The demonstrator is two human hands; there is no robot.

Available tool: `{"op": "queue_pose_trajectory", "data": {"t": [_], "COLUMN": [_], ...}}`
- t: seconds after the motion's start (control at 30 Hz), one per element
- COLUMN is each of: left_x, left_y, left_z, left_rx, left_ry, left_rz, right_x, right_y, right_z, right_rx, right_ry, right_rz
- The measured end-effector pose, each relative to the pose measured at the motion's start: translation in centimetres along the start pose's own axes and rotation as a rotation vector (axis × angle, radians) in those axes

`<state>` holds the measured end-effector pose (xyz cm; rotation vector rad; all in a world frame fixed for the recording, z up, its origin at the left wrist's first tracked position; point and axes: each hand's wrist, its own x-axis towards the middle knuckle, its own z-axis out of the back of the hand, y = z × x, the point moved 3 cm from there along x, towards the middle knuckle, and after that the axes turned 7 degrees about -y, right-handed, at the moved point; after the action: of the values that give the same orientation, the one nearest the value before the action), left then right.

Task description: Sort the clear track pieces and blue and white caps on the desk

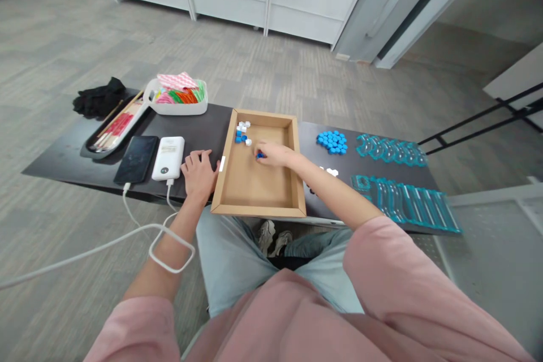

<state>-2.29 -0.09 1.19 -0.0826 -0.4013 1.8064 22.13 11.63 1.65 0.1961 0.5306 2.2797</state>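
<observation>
A shallow cardboard tray (258,192) lies on the black table (59,155) in front of me. In its far left corner sits a small cluster of blue and white caps (242,132). My right hand (274,154) reaches into the tray, fingers pinched on a blue cap (259,155) just right of that cluster. My left hand (199,172) rests flat on the table against the tray's left wall, fingers stretched out, holding nothing.
A white power bank (168,157) and a black phone (136,158) lie left of my left hand, cables hanging down. Farther left are a dark tray of sticks (111,129), a white tub (180,97) and black cloth (99,97). Right: loose blue caps (332,141), white caps (331,171), teal acrylic pieces (403,201).
</observation>
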Motion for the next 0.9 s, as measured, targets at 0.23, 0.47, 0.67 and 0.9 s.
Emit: {"op": "queue_pose_trajectory", "data": {"t": [0.23, 0.47, 0.67, 0.9], "left_x": [0.1, 0.3, 0.3, 0.7], "left_y": [0.4, 0.4, 0.6, 1.1], "left_z": [-0.4, -0.6, -0.7, -1.4], "left_rx": [-0.007, 0.047, 0.076, 0.143], "left_ry": [0.009, 0.005, 0.025, -0.01], "left_rz": [-0.031, -0.023, -0.03, -0.011], "right_x": [-8.9, -16.4, -17.1, -15.6], "right_y": [-1.5, -11.4, -14.2, -15.5], "right_z": [4.8, 8.5, 6.4, 5.9], "right_rx": [0.219, 0.102, -0.092, -0.202], "right_ry": [-0.248, -0.601, -0.486, -0.503], "right_rz": [-0.004, -0.407, -0.485, -0.41]}}
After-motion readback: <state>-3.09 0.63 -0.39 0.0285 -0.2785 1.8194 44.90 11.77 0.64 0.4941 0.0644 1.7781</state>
